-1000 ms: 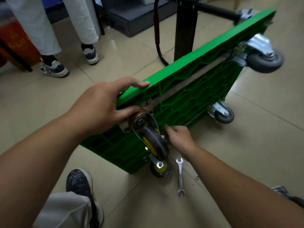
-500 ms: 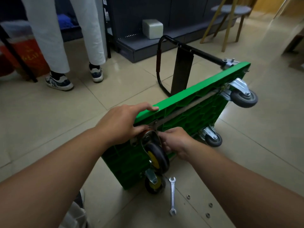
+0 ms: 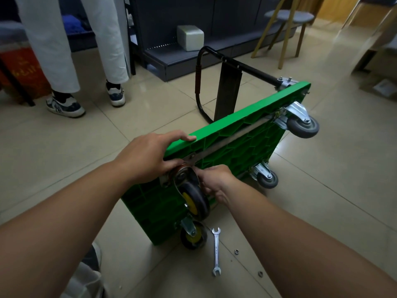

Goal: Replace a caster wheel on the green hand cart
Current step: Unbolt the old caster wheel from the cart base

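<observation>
While the left hand (image 3: 148,157) clamps the green hand cart (image 3: 236,145), tipped on edge on the floor, we note the right hand (image 3: 217,181) pinching at the yellow-hubbed caster wheel (image 3: 194,200) mount. We judge a slip could drop the caster; loose nuts (image 3: 236,251) beside the wrench (image 3: 216,251) may scatter.

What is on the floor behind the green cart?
Behind the green cart its black handle lies folded on the tile floor, with a stool and a standing person's shoes farther back. The cart hides the floor right behind it.
</observation>
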Tool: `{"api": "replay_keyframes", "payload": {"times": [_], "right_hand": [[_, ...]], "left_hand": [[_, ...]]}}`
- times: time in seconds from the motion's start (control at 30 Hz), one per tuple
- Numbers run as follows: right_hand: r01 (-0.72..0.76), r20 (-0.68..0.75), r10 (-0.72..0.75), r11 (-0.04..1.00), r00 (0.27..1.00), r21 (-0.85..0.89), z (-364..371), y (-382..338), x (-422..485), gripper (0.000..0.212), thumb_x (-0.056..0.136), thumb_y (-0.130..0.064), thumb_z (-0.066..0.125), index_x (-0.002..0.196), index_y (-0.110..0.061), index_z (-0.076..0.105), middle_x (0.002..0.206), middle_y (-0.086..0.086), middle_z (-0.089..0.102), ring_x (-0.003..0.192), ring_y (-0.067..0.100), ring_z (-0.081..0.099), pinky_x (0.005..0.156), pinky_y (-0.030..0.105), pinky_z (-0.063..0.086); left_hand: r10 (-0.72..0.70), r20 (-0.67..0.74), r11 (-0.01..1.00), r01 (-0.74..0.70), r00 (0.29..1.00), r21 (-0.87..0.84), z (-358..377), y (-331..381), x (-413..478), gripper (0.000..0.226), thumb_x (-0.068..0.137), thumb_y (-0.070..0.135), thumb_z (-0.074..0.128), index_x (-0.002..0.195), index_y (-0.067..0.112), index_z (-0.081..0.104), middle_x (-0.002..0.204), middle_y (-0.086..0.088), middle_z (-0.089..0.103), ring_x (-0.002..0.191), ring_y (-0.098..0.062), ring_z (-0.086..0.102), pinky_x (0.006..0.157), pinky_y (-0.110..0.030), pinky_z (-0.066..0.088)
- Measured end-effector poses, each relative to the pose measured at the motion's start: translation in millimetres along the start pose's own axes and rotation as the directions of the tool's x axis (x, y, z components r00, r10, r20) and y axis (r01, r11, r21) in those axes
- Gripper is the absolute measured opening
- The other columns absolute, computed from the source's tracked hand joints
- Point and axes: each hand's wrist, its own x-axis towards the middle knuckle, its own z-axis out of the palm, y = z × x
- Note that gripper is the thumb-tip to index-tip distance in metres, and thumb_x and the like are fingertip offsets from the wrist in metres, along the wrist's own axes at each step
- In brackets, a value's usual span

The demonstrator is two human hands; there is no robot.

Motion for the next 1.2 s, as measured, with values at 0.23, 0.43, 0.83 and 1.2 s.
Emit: {"api": "replay_keyframes", "payload": {"times": [0.23, 0.43, 0.83, 1.2], "right_hand": [[-0.002, 0.003, 0.002, 1.000, 1.000, 0.023, -2.8, -0.3, -4.7, 0.034, 0.078, -0.023, 0.087, 0.086, -0.003, 0.061, 0.080, 0.011, 0.068, 0.055, 0.012, 0.056, 0.043, 0.019, 0.043], [0.025, -0.001, -0.025, 1.000, 1.000, 0.009, -3.9, 2.9, -3.3, 0.033, 0.074, -0.017, 0.090, 0.067, -0.009, 0.059, 0.065, 0.006, 0.068, 0.058, 0.014, 0.066, 0.059, 0.028, 0.057], [0.020, -0.010, -0.019, 0.998, 1.000, 0.064, -6.1, 3.6, -2.0, 0.022, 0.081, -0.017, 0.084, 0.083, -0.006, 0.066, 0.081, 0.012, 0.074, 0.065, 0.019, 0.068, 0.061, 0.030, 0.058], [0.036, -0.042, -0.034, 0.998, 0.999, 0.060, -3.8, 4.7, -5.0, 0.021, 0.074, -0.017, 0.089, 0.082, -0.009, 0.072, 0.084, 0.009, 0.077, 0.085, 0.025, 0.074, 0.089, 0.042, 0.060]], "left_hand": [[-0.017, 0.018, 1.000, 0.017, 1.000, 0.002, 0.9, -2.1, 1.5, 0.059, 0.090, 0.049, 0.076, 0.140, 0.059, 0.048, 0.103, 0.000, 0.070, 0.072, -0.013, 0.056, 0.065, -0.033, 0.041], [-0.012, 0.011, 1.000, 0.012, 1.000, -0.014, 1.3, -3.8, 1.5, 0.059, 0.088, 0.048, 0.077, 0.138, 0.060, 0.048, 0.103, -0.001, 0.072, 0.071, -0.012, 0.059, 0.068, -0.037, 0.051], [-0.015, 0.016, 0.999, 0.015, 1.000, -0.037, 1.4, -4.9, 2.8, 0.061, 0.088, 0.048, 0.076, 0.140, 0.061, 0.046, 0.121, -0.001, 0.072, 0.076, -0.012, 0.063, 0.069, -0.037, 0.055], [-0.015, 0.023, 0.999, 0.016, 1.000, -0.030, 1.2, -6.1, 2.5, 0.061, 0.089, 0.049, 0.076, 0.140, 0.062, 0.045, 0.116, -0.002, 0.073, 0.074, -0.011, 0.063, 0.070, -0.039, 0.057]]}}
